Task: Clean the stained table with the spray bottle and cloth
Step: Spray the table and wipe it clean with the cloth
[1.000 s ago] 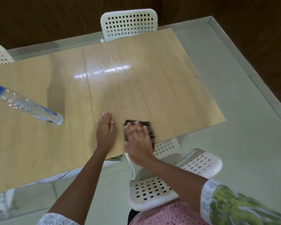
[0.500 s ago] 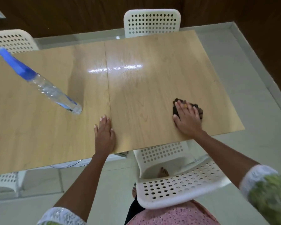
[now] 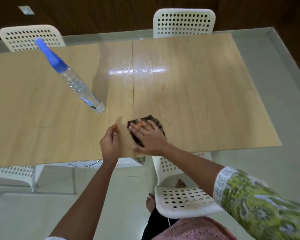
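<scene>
The light wooden table (image 3: pixel 197 94) fills the middle of the head view, with a seam down its centre. A clear spray bottle (image 3: pixel 73 80) with a blue head stands on its left half. My right hand (image 3: pixel 149 135) presses flat on a dark cloth (image 3: pixel 153 121) near the front edge, just right of the seam; most of the cloth is hidden under the palm. My left hand (image 3: pixel 110 142) is raised slightly above the table edge beside it, fingers loosely curled, holding nothing.
White perforated chairs stand around the table: one at the far right (image 3: pixel 184 23), one at the far left (image 3: pixel 29 38), one close in front of me (image 3: pixel 184 200) and one at the near left (image 3: pixel 12 175). A dark wooden wall runs behind.
My right hand has slid the cloth left from the table's right part back to the seam. My left hand has lifted off the table and curled.
</scene>
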